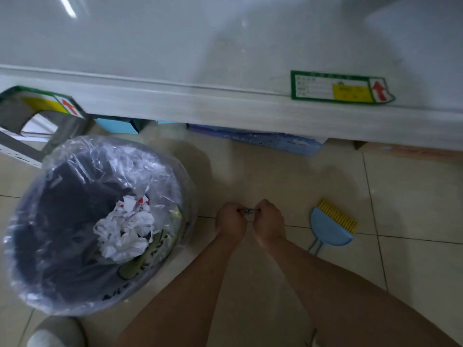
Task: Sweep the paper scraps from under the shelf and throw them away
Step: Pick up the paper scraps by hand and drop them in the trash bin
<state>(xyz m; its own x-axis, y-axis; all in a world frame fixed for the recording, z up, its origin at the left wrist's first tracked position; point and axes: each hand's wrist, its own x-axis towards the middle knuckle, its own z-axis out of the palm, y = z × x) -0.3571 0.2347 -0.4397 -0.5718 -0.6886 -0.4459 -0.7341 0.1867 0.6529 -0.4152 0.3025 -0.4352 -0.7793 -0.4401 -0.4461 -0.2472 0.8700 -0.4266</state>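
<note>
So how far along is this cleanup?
Mostly done, it seems: crumpled paper already lies in the lined bin, and the dustpan is set down on the floor. The left hand and right hand pinch a small dark bit between them. That bit is not yet binned.

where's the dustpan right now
In the head view the blue dustpan lies on the floor tiles, just right of the right hand.

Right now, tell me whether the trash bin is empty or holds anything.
Not empty: crumpled white paper lies inside the lined trash bin, well below its rim.
</note>
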